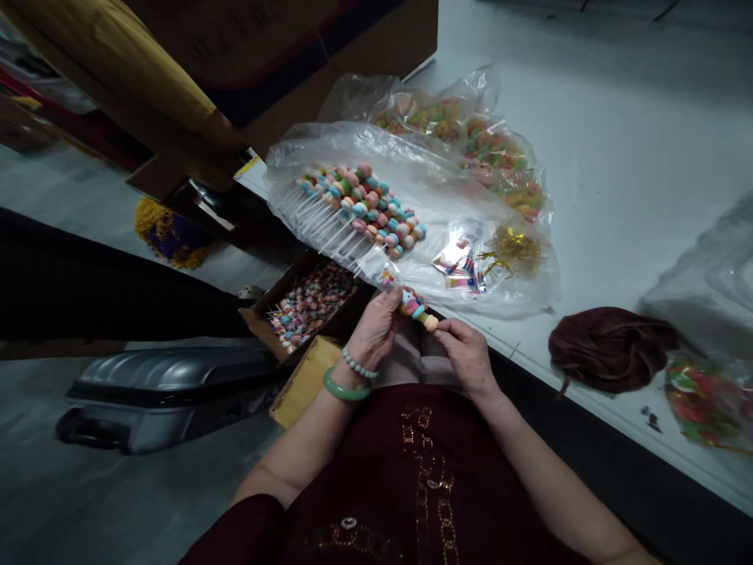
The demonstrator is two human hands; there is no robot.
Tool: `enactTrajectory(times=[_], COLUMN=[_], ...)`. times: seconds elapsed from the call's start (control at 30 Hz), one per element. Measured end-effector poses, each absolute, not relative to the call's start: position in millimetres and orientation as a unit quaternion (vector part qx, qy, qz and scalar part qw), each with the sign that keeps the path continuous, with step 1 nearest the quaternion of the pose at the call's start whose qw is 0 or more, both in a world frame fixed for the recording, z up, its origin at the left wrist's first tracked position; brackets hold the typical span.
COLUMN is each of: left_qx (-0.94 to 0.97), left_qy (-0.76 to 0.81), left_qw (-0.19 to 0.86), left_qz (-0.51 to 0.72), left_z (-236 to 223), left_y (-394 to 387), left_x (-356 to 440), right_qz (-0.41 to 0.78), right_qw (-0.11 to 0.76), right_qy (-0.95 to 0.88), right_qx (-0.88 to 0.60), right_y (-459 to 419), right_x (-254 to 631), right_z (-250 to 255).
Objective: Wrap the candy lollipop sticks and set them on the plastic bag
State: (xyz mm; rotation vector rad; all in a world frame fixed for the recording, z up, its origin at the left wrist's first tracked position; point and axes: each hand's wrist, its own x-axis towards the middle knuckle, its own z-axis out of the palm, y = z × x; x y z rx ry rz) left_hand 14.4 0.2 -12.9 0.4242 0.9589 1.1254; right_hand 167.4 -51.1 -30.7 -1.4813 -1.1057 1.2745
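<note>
My left hand (376,326) grips a candy skewer (413,306) strung with pastel round sweets, and my right hand (467,355) pinches its far end between finger and thumb. A jade bangle (347,391) and a beaded bracelet (360,364) circle my left wrist. Just beyond my hands, a clear plastic bag (482,290) holds a heap of similar skewers (358,208), their white sticks pointing left. A cardboard box (309,302) of more candy sticks stands close to my left hand. Small printed packets (459,267) and gold twist ties (511,249) lie on the plastic.
Bags of colourful gummy sweets (464,133) lie on the white table (623,157) beyond the skewers. A brown cloth (612,349) and another sweet bag (703,404) sit to the right. A grey suitcase (165,396) lies on the floor at left, below a dark shelf.
</note>
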Motion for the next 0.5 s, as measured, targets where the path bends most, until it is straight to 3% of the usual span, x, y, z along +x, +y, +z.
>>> enactTrajectory(times=[0.1,0.2,0.37,0.5], left_qx=[0.174,0.181,0.21,0.221], left_qy=[0.456,0.45,0.437,0.434], left_qw=[0.687,0.677,0.684,0.698], left_qz=[0.538,0.553,0.546,0.525], left_z=[-18.8,-19.8,-19.9,-26.1], left_y=[1.7,0.9,-5.5,-12.6], left_x=[14.5,17.8,30.0,39.9], right_qz=[0.324,0.263,0.299,0.448], right_qw=[0.444,0.441,0.452,0.459], right_qy=[-0.59,-0.642,-0.619,-0.509], right_qx=[-0.592,-0.569,-0.569,-0.574], right_y=[-53.9,-54.9,-52.6,-47.1], right_x=[170.2,172.2,169.8,166.0], right_z=[-36.5,-41.6,-39.2,-32.1])
